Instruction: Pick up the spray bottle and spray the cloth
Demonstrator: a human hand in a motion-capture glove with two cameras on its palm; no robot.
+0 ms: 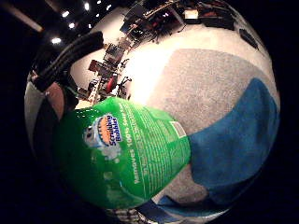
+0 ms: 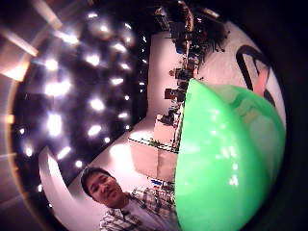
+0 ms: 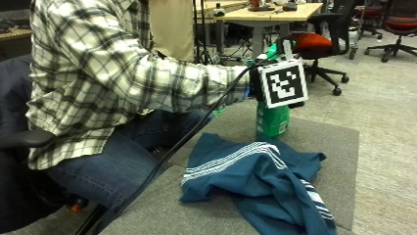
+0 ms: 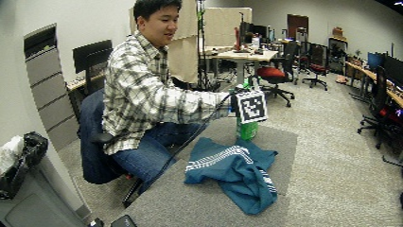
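A green spray bottle (image 3: 272, 120) stands upright at the far side of the grey table (image 3: 329, 139); whether its base touches the surface I cannot tell. My gloved right hand (image 3: 254, 89) grips the bottle's upper part, near the neck. Both palm views are largely filled by the green body (image 1: 126, 154) (image 2: 221, 163). A teal cloth (image 3: 261, 176) with white stripes lies crumpled on the table just in front of the bottle, also seen beside the bottle (image 1: 238, 140) from the palm. In the wide outside view the bottle (image 4: 247, 128) stands behind the cloth (image 4: 233, 170).
The table's right edge (image 3: 355, 181) runs close to the cloth. An office chair with a red seat (image 3: 312, 41) and a wooden desk (image 3: 273, 13) stand behind the table. The person sits at the left, knees (image 3: 117, 166) against the table's side.
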